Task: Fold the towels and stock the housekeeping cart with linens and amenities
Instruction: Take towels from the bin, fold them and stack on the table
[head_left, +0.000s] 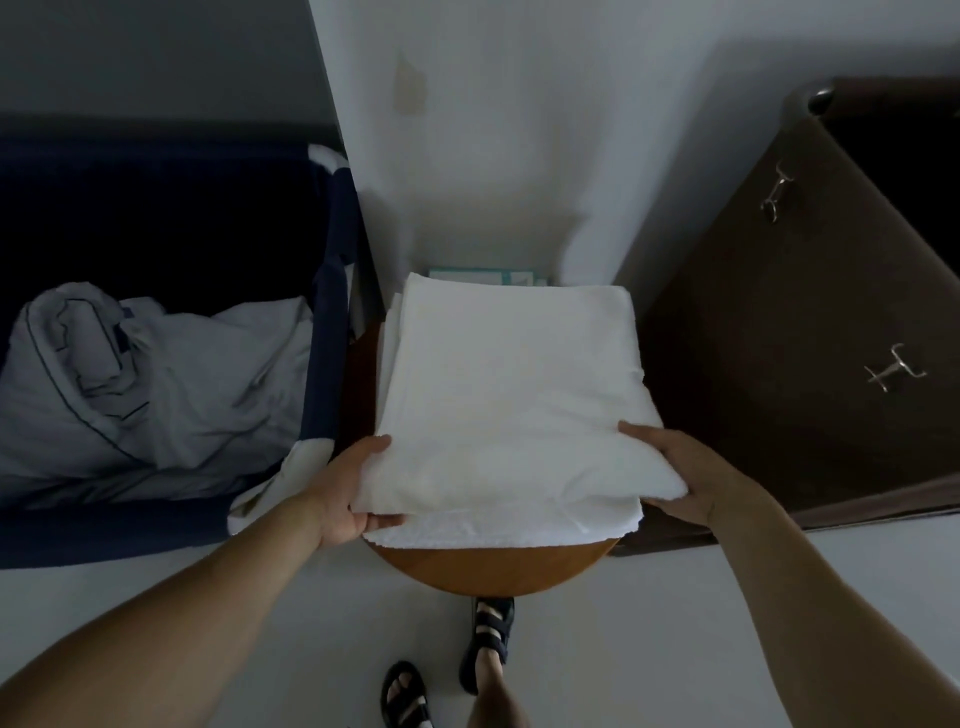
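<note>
Nearest to me I see two feet in black strapped sandals on the pale floor, and both bare forearms reaching forward. My left hand grips the near left corner of the folded towel, thumb on top and fingers tucked under; my right hand clasps the near right corner the same way, thumb lying on the cloth. The towel is white, thick and terry-textured, folded into a neat rectangle with soft rounded edges. It sits on top of a stack of towels whose layered edges show below it and at its left, all resting on a round wooden tabletop. To the left, crumpled pale linen lies in a dark blue bin. To the right stands a brown cabinet.
</note>
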